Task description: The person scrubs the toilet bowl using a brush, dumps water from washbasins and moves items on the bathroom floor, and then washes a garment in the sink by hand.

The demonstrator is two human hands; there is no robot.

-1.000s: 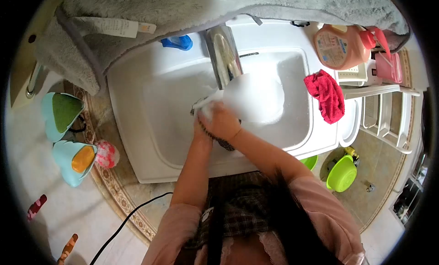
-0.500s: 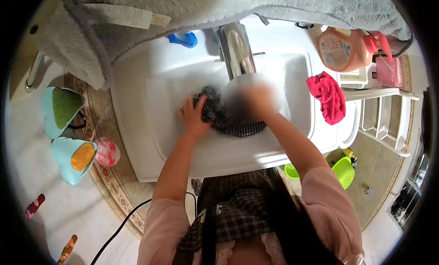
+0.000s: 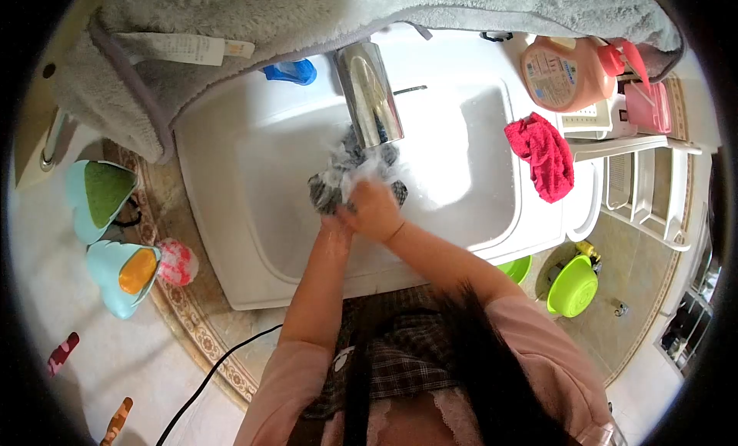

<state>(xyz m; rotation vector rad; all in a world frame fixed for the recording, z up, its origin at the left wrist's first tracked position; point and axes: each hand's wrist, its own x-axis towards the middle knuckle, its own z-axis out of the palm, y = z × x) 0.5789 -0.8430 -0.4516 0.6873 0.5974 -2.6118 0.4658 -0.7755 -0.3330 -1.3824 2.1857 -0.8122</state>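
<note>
A bunched dark-and-white striped cloth point(image 3: 327, 196) is under the faucet point(image 3: 370, 96) in the white sink point(image 3: 477, 215), with blurred water around it. My right hand point(image 3: 375, 208) is closed on the cloth from above, just below the spout. Close against it, my left hand point(image 3: 337, 223) grips the cloth's near left side, its fingers largely hidden by the fabric and the other hand.
A red cloth point(image 3: 544, 158) lies on the sink's right rim, near a pink pump bottle point(image 3: 550, 73). A grey towel point(image 3: 323, 11) hangs along the back. A blue object point(image 3: 292, 71) sits behind the basin. Green basins point(image 3: 573, 286) stand on the floor at right.
Both hands have come together at the faucet. The right hand has moved left and down onto the cloth, and the cloth, stretched out before, is now bunched under the spout.
</note>
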